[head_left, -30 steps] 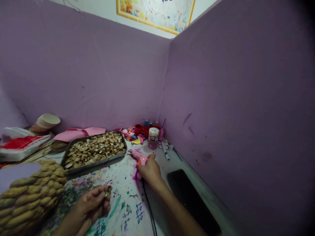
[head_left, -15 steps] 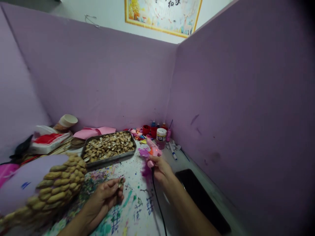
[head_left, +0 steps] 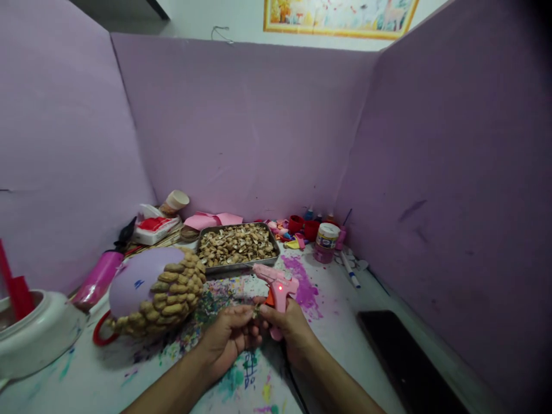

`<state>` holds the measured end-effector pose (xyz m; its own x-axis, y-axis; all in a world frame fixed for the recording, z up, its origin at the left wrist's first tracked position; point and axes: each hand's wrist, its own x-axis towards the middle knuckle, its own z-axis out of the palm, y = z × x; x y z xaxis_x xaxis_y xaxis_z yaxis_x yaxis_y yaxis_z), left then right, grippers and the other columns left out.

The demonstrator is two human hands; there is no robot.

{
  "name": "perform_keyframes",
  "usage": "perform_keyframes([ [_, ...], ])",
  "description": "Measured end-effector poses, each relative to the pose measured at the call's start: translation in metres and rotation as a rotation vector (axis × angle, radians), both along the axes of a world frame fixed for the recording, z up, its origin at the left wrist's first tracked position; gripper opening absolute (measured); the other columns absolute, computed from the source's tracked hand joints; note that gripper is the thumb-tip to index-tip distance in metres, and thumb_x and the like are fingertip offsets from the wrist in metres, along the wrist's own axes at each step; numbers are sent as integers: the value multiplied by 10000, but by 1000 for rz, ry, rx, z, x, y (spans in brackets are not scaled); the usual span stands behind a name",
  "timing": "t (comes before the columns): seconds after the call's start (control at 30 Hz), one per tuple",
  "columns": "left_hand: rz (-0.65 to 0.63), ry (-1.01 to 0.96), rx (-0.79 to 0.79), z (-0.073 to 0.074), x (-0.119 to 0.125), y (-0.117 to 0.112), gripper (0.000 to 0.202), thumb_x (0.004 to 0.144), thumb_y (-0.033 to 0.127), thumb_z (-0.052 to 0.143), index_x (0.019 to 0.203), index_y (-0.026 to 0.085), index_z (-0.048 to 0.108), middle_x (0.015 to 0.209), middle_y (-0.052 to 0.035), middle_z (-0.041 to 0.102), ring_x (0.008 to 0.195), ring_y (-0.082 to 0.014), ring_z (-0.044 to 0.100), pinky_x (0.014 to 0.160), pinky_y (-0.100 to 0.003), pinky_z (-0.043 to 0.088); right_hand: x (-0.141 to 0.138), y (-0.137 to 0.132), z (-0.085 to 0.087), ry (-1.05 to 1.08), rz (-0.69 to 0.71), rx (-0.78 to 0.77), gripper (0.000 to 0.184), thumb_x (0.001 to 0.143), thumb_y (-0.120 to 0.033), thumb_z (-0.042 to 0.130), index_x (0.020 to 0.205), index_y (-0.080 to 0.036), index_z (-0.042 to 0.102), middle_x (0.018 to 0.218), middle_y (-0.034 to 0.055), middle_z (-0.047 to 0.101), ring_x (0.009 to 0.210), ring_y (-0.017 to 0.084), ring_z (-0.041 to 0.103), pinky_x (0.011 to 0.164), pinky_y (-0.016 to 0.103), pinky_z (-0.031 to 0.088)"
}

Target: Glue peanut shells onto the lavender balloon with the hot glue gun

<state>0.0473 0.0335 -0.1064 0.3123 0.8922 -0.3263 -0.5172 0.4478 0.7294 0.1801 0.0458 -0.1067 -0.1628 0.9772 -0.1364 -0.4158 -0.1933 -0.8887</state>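
My right hand (head_left: pixel 296 326) is wrapped around a pink hot glue gun (head_left: pixel 282 285); its red light glows and its nozzle points left toward the tray. Between the fingertips of my left hand (head_left: pixel 226 339) is a small peanut shell (head_left: pixel 256 311), and the right thumb and fingers meet it there too. To the left lies a purple balloon (head_left: pixel 131 282), its right side and underside covered in rows of peanut shells (head_left: pixel 181 290). A metal tray (head_left: pixel 241 267) full of loose peanut shells stands beyond my hands.
A black phone-like slab (head_left: pixel 405 356) lies at right, near a marker (head_left: pixel 350 269) and a labelled jar (head_left: pixel 326 242). At left are a white pot (head_left: pixel 43 339) and a pink bottle (head_left: pixel 98 279). Purple panels (head_left: pixel 245 126) enclose the paint-stained table (head_left: pixel 224 397).
My hands have come together, the right bringing the glue gun down and left to the peanut shell in my left hand. The view has swung left, showing the white pot.
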Motion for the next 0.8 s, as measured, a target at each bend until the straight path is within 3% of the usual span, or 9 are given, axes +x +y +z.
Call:
perform_keyframes([
  [0.2, -60, -31, -18, -2, 0, -5, 121, 643, 172, 703, 674, 60, 671, 644, -77, 641, 504, -83, 533, 554, -237, 472, -1, -1, -7, -71, -35, 26, 262, 547, -274, 783, 663, -99, 626, 440, -30, 559, 370, 56, 467, 369, 158, 313],
  [0.6, -125, -64, -93, -1, -1, 0, 146, 617, 172, 730, 688, 71, 652, 635, -72, 636, 489, -80, 527, 549, -238, 464, -2, 1, -11, -148, -59, 23, 361, 505, -357, 804, 704, -111, 631, 432, -12, 577, 359, 89, 486, 357, 187, 368],
  [0.8, -66, -57, -99, 2, -5, 2, 114, 596, 124, 717, 644, 98, 617, 571, -22, 596, 491, -77, 515, 561, -240, 467, 5, 5, -6, -205, -120, 27, 404, 505, -409, 780, 739, -122, 617, 349, -64, 486, 299, 54, 393, 301, 147, 265],
])
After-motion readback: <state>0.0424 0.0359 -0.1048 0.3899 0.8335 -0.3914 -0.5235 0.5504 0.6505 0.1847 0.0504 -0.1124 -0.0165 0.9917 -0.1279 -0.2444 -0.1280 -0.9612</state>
